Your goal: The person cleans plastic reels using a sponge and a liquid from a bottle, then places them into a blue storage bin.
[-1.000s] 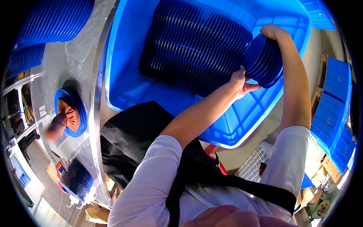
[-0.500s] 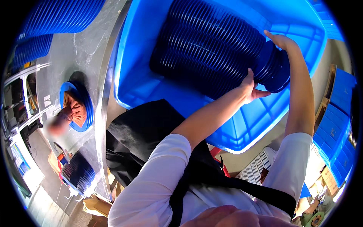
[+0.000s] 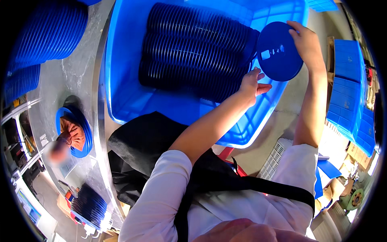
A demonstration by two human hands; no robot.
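My right hand (image 3: 307, 45) grips the rim of a dark blue round disc (image 3: 278, 38), which shows its flat face with small pale patches. Whether more discs sit behind it cannot be told. My left hand (image 3: 252, 86) is open just below and left of the disc, fingers apart, near the end of the rows. Long rows of similar dark blue discs (image 3: 193, 50) stand on edge, packed together, inside a large bright blue plastic bin (image 3: 246, 137). The disc is over the bin's right rim.
A metal table (image 3: 86, 44) runs along the left, bearing stacks of blue discs (image 3: 52, 34). Across it a co-worker's brown-sleeved arm is by a few blue discs (image 3: 85, 149). Blue boxes (image 3: 348, 88) stand at right. A white slatted crate (image 3: 276, 157) is on the floor.
My right hand has lifted a disc away from the end of the rows and turned its flat face up. My left hand has moved slightly left. The whole view has shifted.
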